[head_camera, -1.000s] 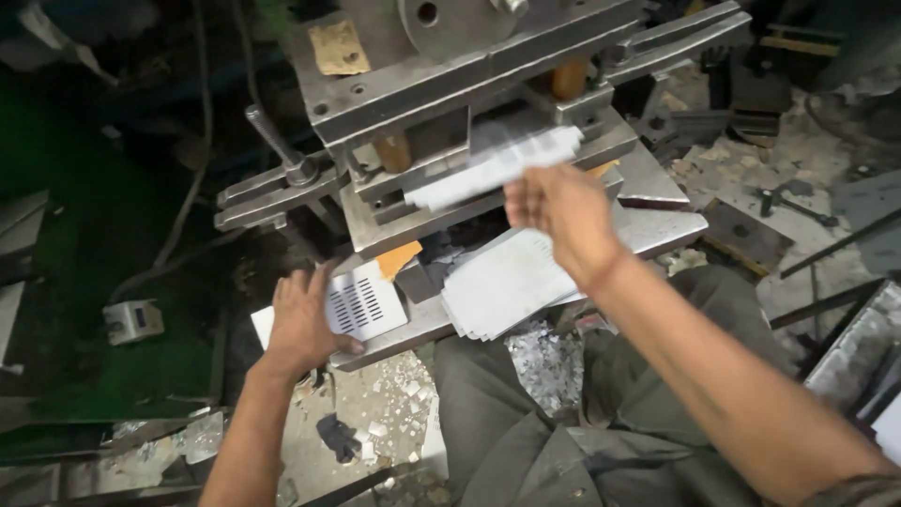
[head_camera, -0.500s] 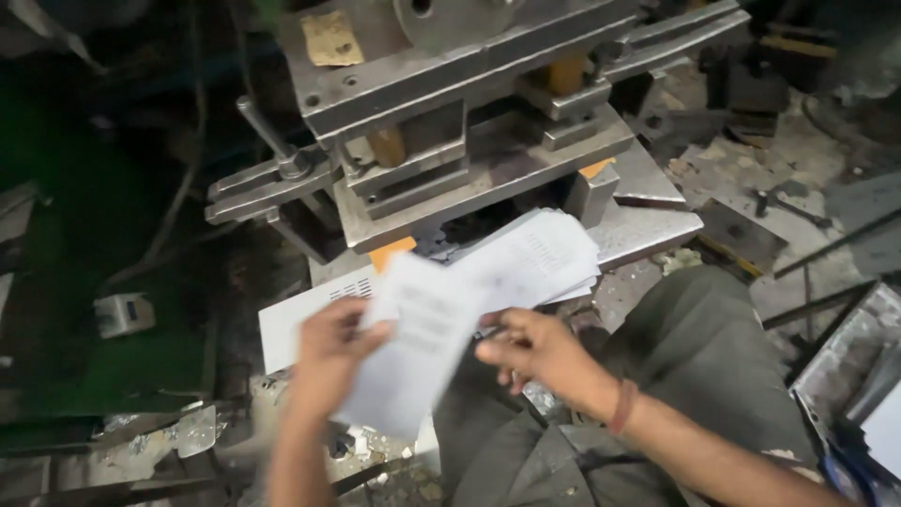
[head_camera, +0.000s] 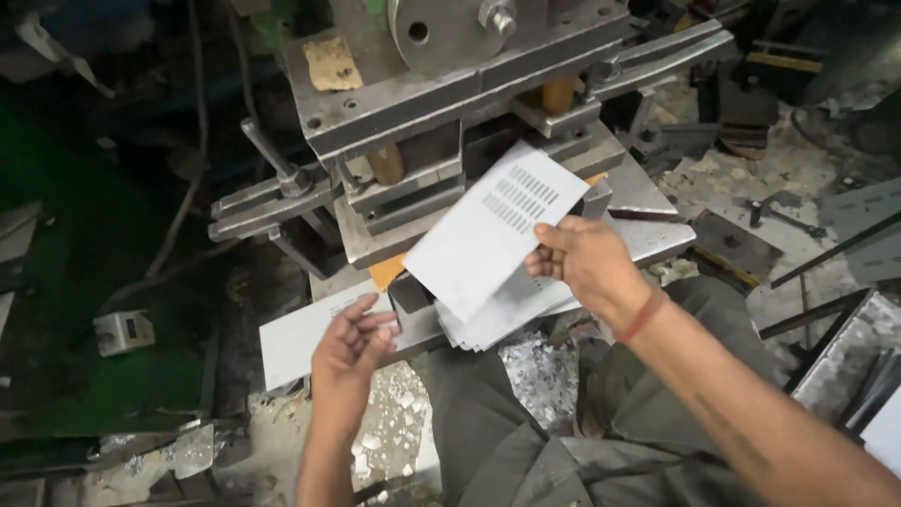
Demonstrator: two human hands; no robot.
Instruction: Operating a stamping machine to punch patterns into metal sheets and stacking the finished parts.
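Slotted metal sheet, pale grey and rectangular, held tilted in front of the punch press, far end up near the die opening, near end down over the stack of sheets. Two short rows of punched slots visible near the upper corner. Pinched at its right edge by the right hand, thumb on top and fingers curled beneath, a red thread band around the wrist.

Seen from the head camera, looking down: left hand loose and half open, fingers lightly bent and slightly spread, gripping nothing, hovering over the edge of a white flat sheet lying on the left part of the press bed. Whether the fingertips touch that sheet cannot be told.

Stack of sheets resting on the bed just under the held piece, fanned a little, partly hidden by it. Orange tab showing below the die block, just left of the held sheet's lower edge. Press head above, heavy grey steel with bolts, a brown patch stuck to its upper left face and a round plate at top.

Below the bed, between the knees, a heap of shiny metal scrap; more pale chips scattered on the floor near the left forearm. Grey-green trousers filling the lower middle. Small grey box on the dark floor well to the left.
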